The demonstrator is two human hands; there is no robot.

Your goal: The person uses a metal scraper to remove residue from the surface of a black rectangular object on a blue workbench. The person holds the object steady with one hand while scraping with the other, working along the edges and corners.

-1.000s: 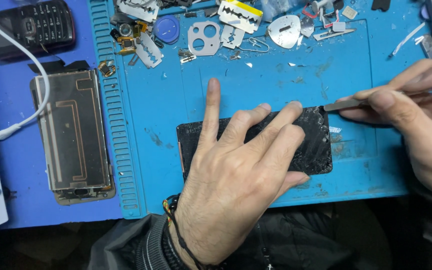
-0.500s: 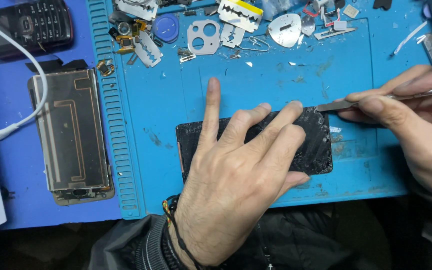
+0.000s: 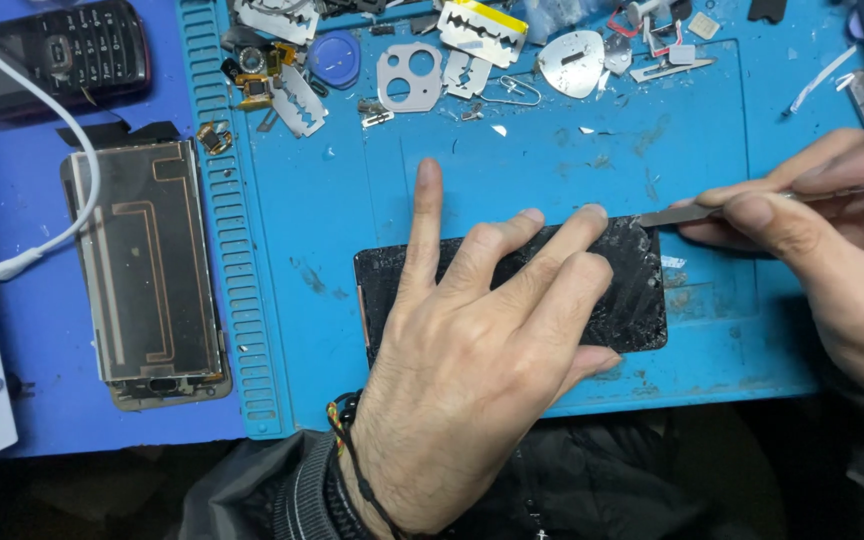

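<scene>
- A blue work mat fills most of the frame.
- The left hand lies flat at lower centre, fingers spread wide, pressing on a cracked black phone screen that lies in the middle of the mat.
- The right hand, at the right edge, pinches a thin metal tool; its tip touches the screen's upper right corner.
- An opened phone body lies at left.
- Razor blades and small parts lie scattered along the top.
</scene>
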